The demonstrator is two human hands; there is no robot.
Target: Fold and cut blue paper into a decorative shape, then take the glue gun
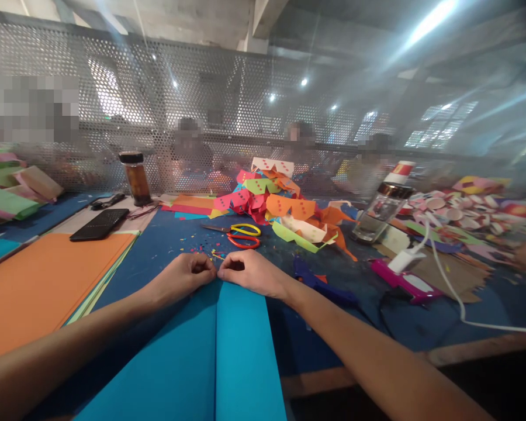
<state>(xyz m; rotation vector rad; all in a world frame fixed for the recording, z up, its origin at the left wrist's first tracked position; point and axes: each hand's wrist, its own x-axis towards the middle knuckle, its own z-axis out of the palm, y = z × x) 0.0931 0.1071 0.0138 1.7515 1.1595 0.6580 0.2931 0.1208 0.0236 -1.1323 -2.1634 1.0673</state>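
Note:
A large sheet of blue paper (245,351) with a lengthwise crease stretches from the front edge of the table toward the middle. At its far end my left hand (188,272) pinches the paper just left of the crease. Right beside it, my right hand (245,270) pinches the same edge, its thumb and fingertips nearly touching those of the left. Just beyond the hands lie scissors (243,235) with one yellow and one red handle loop. Small colored paper scraps (201,245) are scattered between the scissors and my left hand.
Orange paper sheets (39,280) and a black phone (100,224) lie left, near a jar of brown liquid (137,181). Cut paper shapes (284,202) are heaped ahead. Right are a blue glue gun (322,283), glass bottle (381,213), and pink power strip (405,283) with cables.

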